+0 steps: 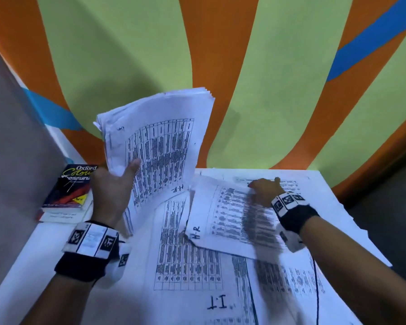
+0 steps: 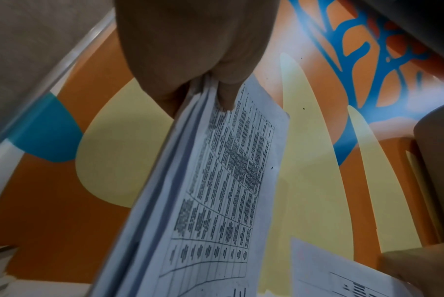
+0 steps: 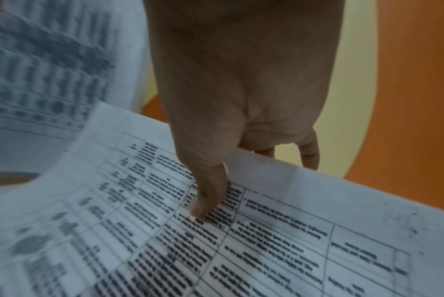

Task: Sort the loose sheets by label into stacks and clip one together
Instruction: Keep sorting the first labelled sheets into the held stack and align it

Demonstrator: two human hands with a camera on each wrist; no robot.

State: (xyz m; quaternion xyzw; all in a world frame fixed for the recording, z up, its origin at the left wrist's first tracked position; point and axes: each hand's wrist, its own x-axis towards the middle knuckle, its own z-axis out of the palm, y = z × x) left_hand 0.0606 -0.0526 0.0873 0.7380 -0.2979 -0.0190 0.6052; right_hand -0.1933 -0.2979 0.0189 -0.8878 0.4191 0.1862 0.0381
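My left hand grips a thick bundle of printed sheets and holds it upright above the table; its front sheet is marked "H.R". In the left wrist view the thumb presses on the front of that bundle, with fingers behind. My right hand pinches the far edge of a single sheet marked "H.R", lifted slightly over the papers. The right wrist view has the thumb on top of this sheet and fingers under its edge. A sheet marked "I.T" lies flat near me.
More printed sheets cover the white table. Two stacked books, the top one an Oxford thesaurus, sit at the table's left edge. An orange, green and blue wall stands right behind. A thin black cable crosses the papers at right.
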